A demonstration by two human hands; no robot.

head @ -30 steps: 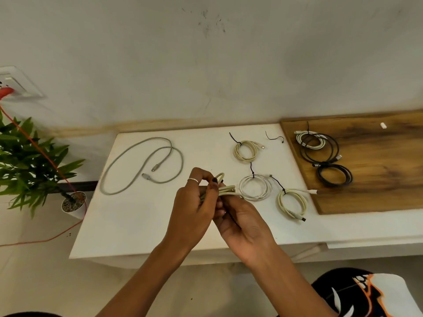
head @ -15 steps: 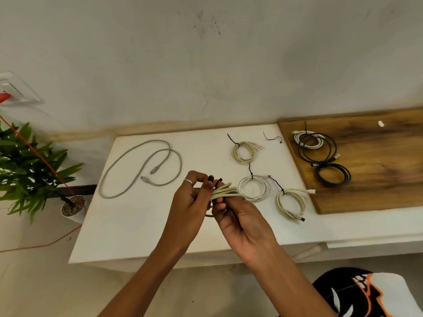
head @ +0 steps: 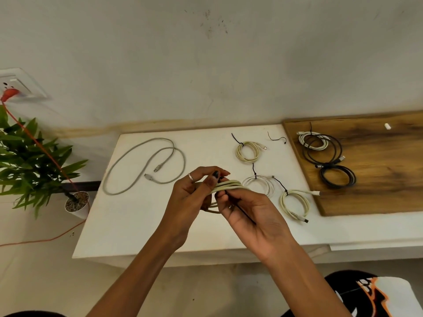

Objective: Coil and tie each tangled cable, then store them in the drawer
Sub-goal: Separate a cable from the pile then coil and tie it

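Pale plaster wall rises behind a white table (head: 137,220) whose right end meets a brown wooden board (head: 377,186). Above the table's near middle, my left hand (head: 192,202) has its grip clamped on a cream cable coil (head: 227,186), fingers curled round the bundled loops. My right hand (head: 254,211) pinches a thin black tie (head: 242,210) that crosses the coil, its loose end trailing over my palm. Far left on the table lies a loose grey cable (head: 146,161), uncoiled. To the right of my hands rest three tied coils: a cream one (head: 248,151) farther off, a white one (head: 258,185) just beside my fingers, another cream one (head: 295,203) nearer the board. Black and white coils (head: 325,156) sit on the board. A potted plant (head: 34,163) stands at far left.
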